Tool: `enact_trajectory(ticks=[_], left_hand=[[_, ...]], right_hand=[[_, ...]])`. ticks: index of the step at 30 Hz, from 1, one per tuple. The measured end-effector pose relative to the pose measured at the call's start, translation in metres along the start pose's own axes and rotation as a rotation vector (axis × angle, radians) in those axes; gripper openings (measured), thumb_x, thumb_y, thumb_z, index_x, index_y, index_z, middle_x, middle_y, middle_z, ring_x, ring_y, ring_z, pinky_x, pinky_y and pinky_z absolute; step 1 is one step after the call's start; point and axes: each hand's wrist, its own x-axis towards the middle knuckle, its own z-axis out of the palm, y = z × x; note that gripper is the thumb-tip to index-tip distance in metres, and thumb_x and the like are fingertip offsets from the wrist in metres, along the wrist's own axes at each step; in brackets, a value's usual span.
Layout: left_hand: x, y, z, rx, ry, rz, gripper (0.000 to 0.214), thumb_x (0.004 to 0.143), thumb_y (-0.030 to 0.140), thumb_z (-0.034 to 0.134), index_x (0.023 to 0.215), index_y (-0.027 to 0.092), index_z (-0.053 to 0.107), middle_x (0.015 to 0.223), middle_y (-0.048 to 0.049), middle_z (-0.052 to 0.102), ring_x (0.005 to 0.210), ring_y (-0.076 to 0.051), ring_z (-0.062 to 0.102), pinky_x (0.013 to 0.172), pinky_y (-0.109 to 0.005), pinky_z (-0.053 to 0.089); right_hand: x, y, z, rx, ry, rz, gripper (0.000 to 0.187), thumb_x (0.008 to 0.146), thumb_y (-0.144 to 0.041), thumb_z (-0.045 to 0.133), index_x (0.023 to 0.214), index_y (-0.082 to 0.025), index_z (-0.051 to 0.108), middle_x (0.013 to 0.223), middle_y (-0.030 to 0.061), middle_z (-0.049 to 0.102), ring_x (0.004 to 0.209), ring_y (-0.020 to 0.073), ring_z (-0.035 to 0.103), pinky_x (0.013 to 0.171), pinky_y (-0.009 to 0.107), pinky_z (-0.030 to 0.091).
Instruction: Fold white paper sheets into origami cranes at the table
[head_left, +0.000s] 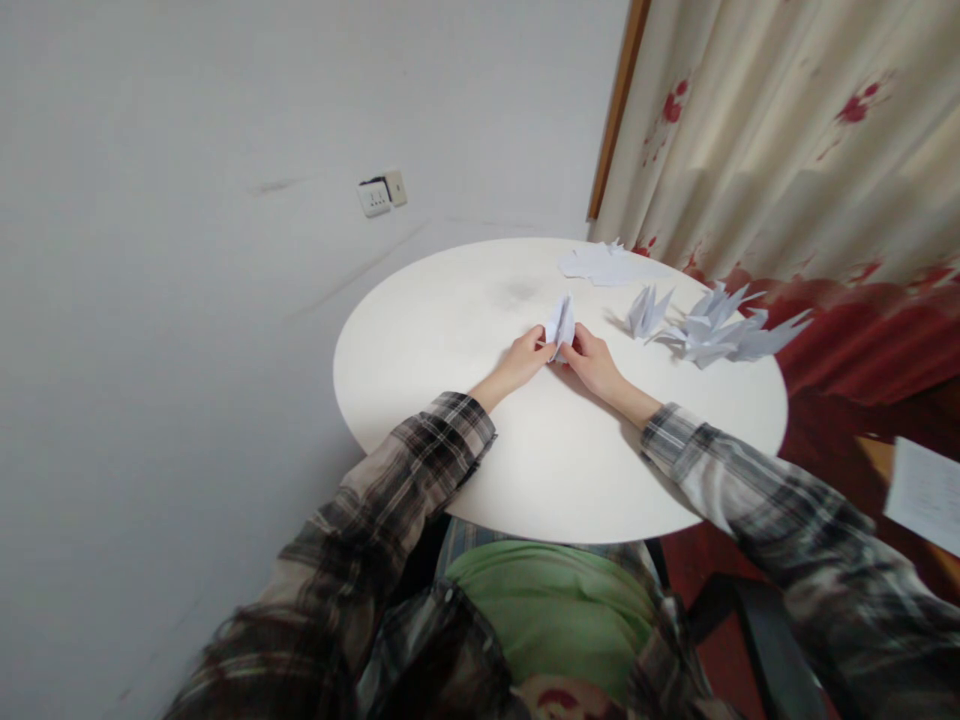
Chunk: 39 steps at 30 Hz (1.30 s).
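White tabletop (420, 340) is spread beneath both hands, with folded paper figures (705, 325) grouped to the right of the grip and flat white paper (607, 265) laid beyond it. Between the left hand (523, 357) and the right hand (596, 362), a folded paper piece (561, 322) is pinched near its lower end from both sides, neither hand being clearly nearer. Its long axis is pointed up or away from the grip, the narrow tip being left unheld.

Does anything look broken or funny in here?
Yes, the wall socket: a dark gap shows along its top edge, so it may be loose. A grey smudge also marks the white table beyond the left hand.
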Motion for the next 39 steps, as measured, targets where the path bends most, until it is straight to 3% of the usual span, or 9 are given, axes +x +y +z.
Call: enact_trajectory(ticks=[39], left_hand=[[-0.0008, 0.0014, -0.0003, 0.014, -0.014, 0.005, 0.015, 0.079, 0.025, 0.050, 0.089, 0.014, 0.055, 0.086, -0.0047, 0.063, 0.077, -0.014, 0.055, 0.073, -0.028, 0.045]], right_hand=[[0.0002, 0.0000, -0.0022, -0.038, -0.007, -0.012, 0.016, 0.077, -0.037, 0.044, 0.080, -0.021, 0.046, 0.068, -0.0001, 0.055, 0.061, 0.0157, 0.049, 0.061, 0.029, 0.039]])
